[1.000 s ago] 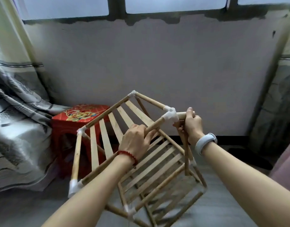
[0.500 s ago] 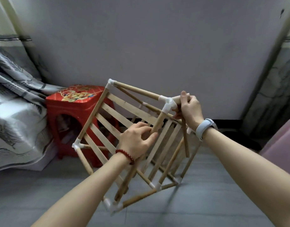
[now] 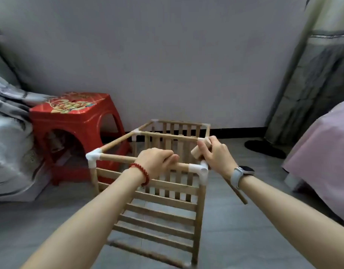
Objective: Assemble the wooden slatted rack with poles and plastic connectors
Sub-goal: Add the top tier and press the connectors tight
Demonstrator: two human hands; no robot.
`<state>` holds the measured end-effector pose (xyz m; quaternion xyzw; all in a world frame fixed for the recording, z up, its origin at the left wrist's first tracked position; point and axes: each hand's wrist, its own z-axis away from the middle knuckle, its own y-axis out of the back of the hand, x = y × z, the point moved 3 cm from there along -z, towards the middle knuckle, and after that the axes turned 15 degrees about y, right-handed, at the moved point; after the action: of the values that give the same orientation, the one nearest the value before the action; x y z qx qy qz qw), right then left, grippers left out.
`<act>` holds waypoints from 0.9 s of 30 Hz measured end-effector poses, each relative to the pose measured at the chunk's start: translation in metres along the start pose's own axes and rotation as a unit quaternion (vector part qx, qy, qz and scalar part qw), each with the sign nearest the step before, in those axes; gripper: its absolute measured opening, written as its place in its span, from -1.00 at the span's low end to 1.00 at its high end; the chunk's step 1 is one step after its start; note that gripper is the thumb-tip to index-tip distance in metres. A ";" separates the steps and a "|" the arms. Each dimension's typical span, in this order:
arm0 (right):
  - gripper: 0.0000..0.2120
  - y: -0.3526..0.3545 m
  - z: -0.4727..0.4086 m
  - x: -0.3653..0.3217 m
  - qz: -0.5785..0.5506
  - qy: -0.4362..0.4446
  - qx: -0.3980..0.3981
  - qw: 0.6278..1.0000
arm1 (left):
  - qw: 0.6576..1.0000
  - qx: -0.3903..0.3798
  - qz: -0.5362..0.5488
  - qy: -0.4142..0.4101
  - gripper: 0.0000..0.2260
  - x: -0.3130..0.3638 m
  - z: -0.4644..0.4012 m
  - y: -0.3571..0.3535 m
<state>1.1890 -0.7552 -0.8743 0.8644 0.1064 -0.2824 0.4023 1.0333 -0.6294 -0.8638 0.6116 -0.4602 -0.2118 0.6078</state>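
Head view, single frame: wooden slatted rack (image 3: 157, 208) stands on the grey floor (image 3: 245, 239), in front of the person, with a slatted panel facing the camera and another slatted panel at its far side near the wall (image 3: 167, 55). White plastic connectors join the poles at the corners; near-left connector (image 3: 93, 158) and near-right connector (image 3: 201, 172) sit at the two ends of the near top pole (image 3: 116, 158). Left hand (image 3: 157, 162), red bead bracelet (image 3: 142, 172) on its wrist, is clenched over the near top pole, fingers curled round it, just left of the near-right connector. Right hand (image 3: 215, 154), grey watch (image 3: 242, 172) on its wrist, is above the rack's right side, just behind the near-right connector, and grasps loose wooden poles (image 3: 197, 151); one short end sticks out toward the left hand, and one thin pole (image 3: 237, 191) runs down past the wrist, outside the rack on its right. How many poles the right hand holds cannot be told. Red plastic stool (image 3: 74, 121) stands left of the rack, close to its far-left corner, against the wall. Grey patterned fabric (image 3: 8, 142) lies left of the stool. Pink cover (image 3: 322, 148) is well to the right of the rack; grey curtain (image 3: 312, 84) hangs behind it.
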 end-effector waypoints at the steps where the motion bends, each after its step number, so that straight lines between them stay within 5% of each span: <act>1: -0.78 -0.001 0.007 0.009 0.008 -0.006 -0.002 1.000 | 1.000 -0.026 -0.009 0.007 -0.77 0.004 0.001 -0.015; 7: -0.75 -0.012 0.056 0.080 0.009 -0.079 -0.051 0.996 | 0.981 -0.193 -0.002 -0.022 -0.74 0.048 0.018 -0.134; 13: -0.83 0.007 0.073 0.129 -0.012 -0.113 0.000 0.993 | 0.984 -0.164 -0.056 -0.044 -0.63 0.085 -0.013 -0.176; 18: -0.66 0.044 0.088 0.138 0.058 -0.082 0.042 0.994 | 0.987 -0.134 -0.085 -0.034 -0.61 0.091 -0.027 -0.194; 22: -0.76 0.065 0.082 0.129 0.157 -0.078 -0.088 0.980 | 0.986 -0.146 -0.074 -0.030 -0.61 0.092 -0.027 -0.195; 27: -0.77 0.121 0.036 0.080 0.105 0.037 0.254 0.961 | 0.988 -0.143 -0.061 -0.016 -0.59 0.087 -0.020 -0.193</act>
<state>1.2900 -0.8644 -0.8622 0.9543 -0.0456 -0.2240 0.1924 1.1511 -0.7210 -1.0158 0.5419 -0.3966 -0.3220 0.6673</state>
